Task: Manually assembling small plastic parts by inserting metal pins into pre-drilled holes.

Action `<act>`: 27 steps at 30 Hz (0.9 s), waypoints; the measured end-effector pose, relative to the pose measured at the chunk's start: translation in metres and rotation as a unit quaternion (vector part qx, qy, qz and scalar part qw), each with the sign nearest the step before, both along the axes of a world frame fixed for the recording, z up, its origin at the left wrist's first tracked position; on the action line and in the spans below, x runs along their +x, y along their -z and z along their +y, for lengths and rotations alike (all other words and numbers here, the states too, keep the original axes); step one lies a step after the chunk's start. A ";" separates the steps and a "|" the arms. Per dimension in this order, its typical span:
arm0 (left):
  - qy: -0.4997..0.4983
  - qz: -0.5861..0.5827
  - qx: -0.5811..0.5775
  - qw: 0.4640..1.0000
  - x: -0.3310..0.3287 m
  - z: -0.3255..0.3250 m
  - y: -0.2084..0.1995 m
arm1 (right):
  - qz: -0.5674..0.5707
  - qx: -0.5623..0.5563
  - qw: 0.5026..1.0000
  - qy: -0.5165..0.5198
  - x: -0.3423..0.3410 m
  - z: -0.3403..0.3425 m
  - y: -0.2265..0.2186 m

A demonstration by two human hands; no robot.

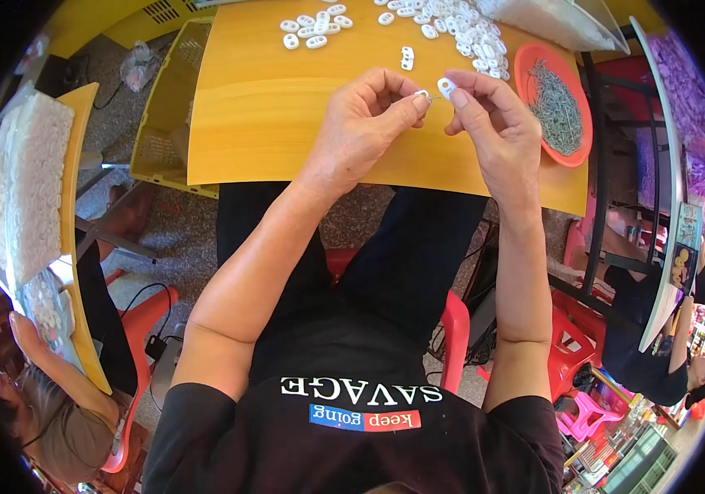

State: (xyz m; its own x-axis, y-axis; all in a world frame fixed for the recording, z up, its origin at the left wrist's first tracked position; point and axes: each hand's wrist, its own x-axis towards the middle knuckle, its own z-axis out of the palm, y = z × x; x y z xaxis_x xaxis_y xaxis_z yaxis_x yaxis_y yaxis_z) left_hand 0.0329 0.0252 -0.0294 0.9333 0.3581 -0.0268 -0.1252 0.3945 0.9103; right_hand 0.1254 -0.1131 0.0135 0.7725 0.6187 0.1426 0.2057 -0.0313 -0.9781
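My left hand (373, 119) pinches a small white plastic piece (422, 94), mostly covered by thumb and fingertips. A thin, ridged metal piece (435, 98) like a screw sticks out between the two hands; its ends are hard to make out. Between thumb and forefinger of my right hand (494, 115) is a white oval plastic piece (446, 87) with a hole in it. Both hands are above the yellow table (262, 123), near its front edge. Just beyond them lies a short row of white pieces (407, 58) set side by side.
At right stands a red bowl (585, 136) of thin metal pieces. White ovals form a small group (316, 29) and a larger heap (459, 25) at the far side. A yellow crate (148, 140) sits left of the table. Other people (64, 428) sit at both sides.
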 end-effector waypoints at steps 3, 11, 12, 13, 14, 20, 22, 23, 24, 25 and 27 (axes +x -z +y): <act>0.001 -0.003 0.002 1.000 0.000 0.000 0.001 | 0.011 -0.001 1.000 0.002 -0.002 0.001 0.001; -0.003 -0.014 -0.019 1.000 0.001 0.000 0.002 | 0.053 0.054 0.996 0.040 -0.013 0.009 0.008; -0.002 -0.019 -0.024 1.000 0.001 0.001 0.003 | 0.063 0.062 0.995 0.043 -0.015 0.010 0.009; -0.002 -0.018 -0.023 1.000 0.001 0.001 0.003 | 0.063 0.063 0.995 0.043 -0.015 0.012 0.010; -0.001 -0.019 -0.030 0.999 0.001 0.001 0.003 | 0.063 0.062 0.995 0.044 -0.016 0.013 0.010; -0.003 -0.019 -0.033 0.999 0.000 0.001 0.001 | 0.058 0.052 0.996 0.036 -0.017 0.014 0.009; -0.005 -0.021 -0.040 0.999 0.001 0.000 0.001 | 0.054 0.047 0.997 0.039 -0.018 0.013 0.009; -0.008 -0.021 -0.040 0.999 0.001 0.000 0.002 | 0.051 0.046 0.997 0.036 -0.018 0.013 0.009; -0.012 -0.020 -0.039 0.999 0.001 0.000 0.002 | 0.048 0.046 0.997 0.033 -0.018 0.013 0.009; -0.012 -0.020 -0.039 0.999 0.001 -0.001 0.002 | 0.048 0.046 0.997 0.033 -0.018 0.013 0.009; -0.031 -0.019 -0.021 0.999 0.002 -0.002 0.001 | 0.038 0.050 0.997 0.033 -0.018 0.013 0.009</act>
State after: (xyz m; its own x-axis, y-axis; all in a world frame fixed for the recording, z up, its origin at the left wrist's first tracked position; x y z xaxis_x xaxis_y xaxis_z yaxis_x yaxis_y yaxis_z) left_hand 0.0354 0.0235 -0.0308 0.9102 0.4141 -0.0078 -0.1848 0.4228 0.8872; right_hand 0.1075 -0.0998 0.0043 0.8222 0.5517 0.1401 0.1310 0.0562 -0.9898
